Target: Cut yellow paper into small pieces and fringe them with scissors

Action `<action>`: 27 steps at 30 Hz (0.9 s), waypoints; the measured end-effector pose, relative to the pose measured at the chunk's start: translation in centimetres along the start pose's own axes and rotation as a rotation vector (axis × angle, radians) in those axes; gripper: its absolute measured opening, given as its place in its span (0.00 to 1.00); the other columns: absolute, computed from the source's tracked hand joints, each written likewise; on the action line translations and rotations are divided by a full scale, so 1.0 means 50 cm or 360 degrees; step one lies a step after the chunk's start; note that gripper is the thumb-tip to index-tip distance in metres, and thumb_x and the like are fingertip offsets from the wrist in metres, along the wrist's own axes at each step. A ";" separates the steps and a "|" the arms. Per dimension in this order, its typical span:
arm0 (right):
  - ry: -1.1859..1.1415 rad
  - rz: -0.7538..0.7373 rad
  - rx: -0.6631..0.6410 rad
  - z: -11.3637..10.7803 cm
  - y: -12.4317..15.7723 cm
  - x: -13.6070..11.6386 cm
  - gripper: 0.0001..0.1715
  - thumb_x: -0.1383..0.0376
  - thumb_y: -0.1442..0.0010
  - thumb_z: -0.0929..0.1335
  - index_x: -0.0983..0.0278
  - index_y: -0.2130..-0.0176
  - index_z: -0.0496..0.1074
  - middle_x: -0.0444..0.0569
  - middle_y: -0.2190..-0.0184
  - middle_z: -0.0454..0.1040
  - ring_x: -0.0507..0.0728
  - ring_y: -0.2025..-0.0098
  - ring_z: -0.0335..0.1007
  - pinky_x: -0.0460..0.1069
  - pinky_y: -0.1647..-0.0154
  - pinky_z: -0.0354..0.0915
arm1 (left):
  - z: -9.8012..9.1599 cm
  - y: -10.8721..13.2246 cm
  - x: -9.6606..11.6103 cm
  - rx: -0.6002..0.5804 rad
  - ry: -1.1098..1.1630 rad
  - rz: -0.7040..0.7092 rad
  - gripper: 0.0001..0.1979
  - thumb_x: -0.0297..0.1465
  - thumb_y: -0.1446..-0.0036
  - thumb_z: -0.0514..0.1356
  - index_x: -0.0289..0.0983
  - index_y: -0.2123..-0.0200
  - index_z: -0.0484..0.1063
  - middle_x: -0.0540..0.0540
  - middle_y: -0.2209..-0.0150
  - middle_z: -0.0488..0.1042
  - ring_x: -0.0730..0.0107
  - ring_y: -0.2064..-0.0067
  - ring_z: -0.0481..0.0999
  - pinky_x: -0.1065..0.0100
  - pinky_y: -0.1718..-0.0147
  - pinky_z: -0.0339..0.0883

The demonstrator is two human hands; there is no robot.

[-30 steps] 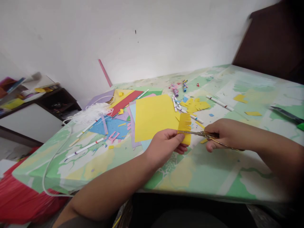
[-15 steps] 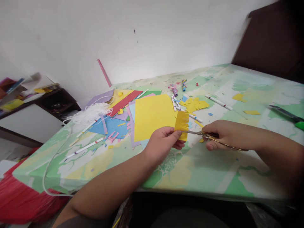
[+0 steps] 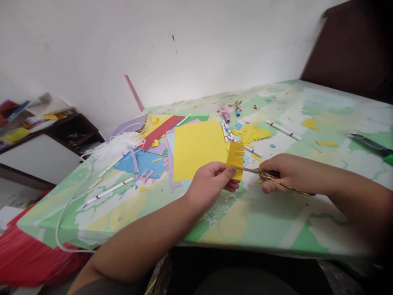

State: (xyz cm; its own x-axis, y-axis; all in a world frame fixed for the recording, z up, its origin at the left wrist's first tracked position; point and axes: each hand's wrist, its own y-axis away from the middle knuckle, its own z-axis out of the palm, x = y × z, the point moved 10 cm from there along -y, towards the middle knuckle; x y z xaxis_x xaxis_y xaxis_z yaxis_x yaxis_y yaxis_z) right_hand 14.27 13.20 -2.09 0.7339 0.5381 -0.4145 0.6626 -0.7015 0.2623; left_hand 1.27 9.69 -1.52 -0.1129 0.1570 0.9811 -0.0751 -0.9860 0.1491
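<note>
My left hand (image 3: 211, 183) pinches a small yellow paper strip (image 3: 236, 157) whose upper edge is cut into a fringe. My right hand (image 3: 287, 172) grips gold-handled scissors (image 3: 260, 173), and their blades reach leftward into the strip's lower part. Both hands hover just above the table (image 3: 264, 221), which has a green, yellow and white patterned cover. A large yellow sheet (image 3: 198, 147) lies flat just behind my left hand.
Coloured paper sheets (image 3: 147, 162) and scraps, white string (image 3: 115, 146), several markers (image 3: 110, 190) and yellow offcuts (image 3: 251, 133) litter the table's far side. A dark tool (image 3: 370, 143) lies at the right edge. A low shelf (image 3: 46, 135) stands to the left, with red material (image 3: 21, 254) below.
The strip and both hands have shifted slightly left and up. The scissors have moved a little further along the strip's fringe.
</note>
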 end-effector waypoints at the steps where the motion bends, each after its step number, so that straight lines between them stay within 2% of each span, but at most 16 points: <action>1: 0.0005 0.0008 0.0004 0.000 0.000 0.001 0.27 0.41 0.51 0.61 0.62 0.77 0.59 0.42 0.80 0.60 0.51 0.78 0.54 0.46 0.78 0.50 | 0.000 0.000 0.001 0.0000 0.0000 0.0001 0.05 0.29 0.50 0.59 0.33 0.74 0.71 0.51 0.81 0.72 0.77 0.78 0.72 0.73 0.75 0.68; 27: 0.0105 0.0041 0.0058 -0.016 0.001 0.002 0.30 0.38 0.56 0.62 0.62 0.80 0.57 0.43 0.83 0.60 0.52 0.78 0.54 0.47 0.79 0.48 | 0.003 0.006 0.003 -0.0013 -0.0006 -0.0029 0.06 0.30 0.50 0.60 0.33 0.75 0.70 0.51 0.81 0.72 0.76 0.78 0.72 0.71 0.73 0.69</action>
State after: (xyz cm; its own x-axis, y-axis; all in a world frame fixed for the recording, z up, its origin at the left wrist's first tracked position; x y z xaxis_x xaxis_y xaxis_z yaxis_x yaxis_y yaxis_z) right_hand 14.50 13.60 -1.41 0.7598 0.5485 -0.3491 0.6382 -0.7315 0.2398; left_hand 1.36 9.41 -1.32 -0.1079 0.1747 0.9787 -0.0851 -0.9824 0.1660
